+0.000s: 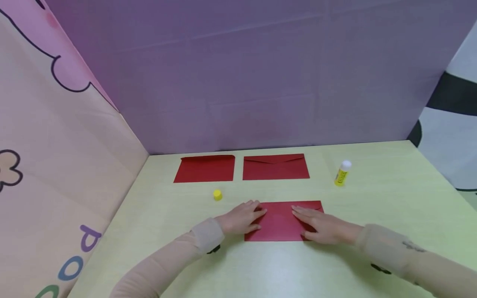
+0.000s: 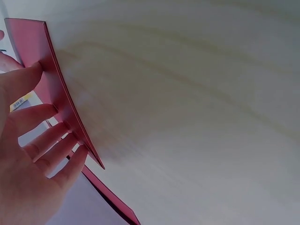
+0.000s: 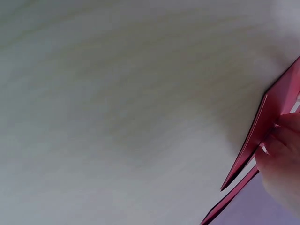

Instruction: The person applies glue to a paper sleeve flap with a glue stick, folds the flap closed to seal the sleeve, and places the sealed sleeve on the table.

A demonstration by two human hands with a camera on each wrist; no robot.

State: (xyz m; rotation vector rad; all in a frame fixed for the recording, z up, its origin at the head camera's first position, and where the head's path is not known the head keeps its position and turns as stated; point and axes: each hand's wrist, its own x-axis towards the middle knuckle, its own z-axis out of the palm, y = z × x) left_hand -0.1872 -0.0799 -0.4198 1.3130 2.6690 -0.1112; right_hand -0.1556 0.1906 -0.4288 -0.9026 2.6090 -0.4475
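A red envelope (image 1: 277,219) lies flat on the table in front of the person, a bit of its flap line showing at the upper right corner. On its left end rest the spread fingertips of the left hand (image 1: 241,218); the left wrist view has all those fingers along the envelope's edge (image 2: 70,103). The right hand (image 1: 323,227) lays its extended fingers over the right end, thumb near the lower edge. From the right wrist, that same envelope (image 3: 262,126) shows under the fingertips, with part of the hand cut off by the frame.
Behind it are two more red envelopes, the left one (image 1: 205,169) with its flap edge raised, the right one (image 1: 275,167) with its flap folded down. A glue stick (image 1: 341,176) stands white end up at the right. A small yellow cap (image 1: 218,195) sits left of centre.
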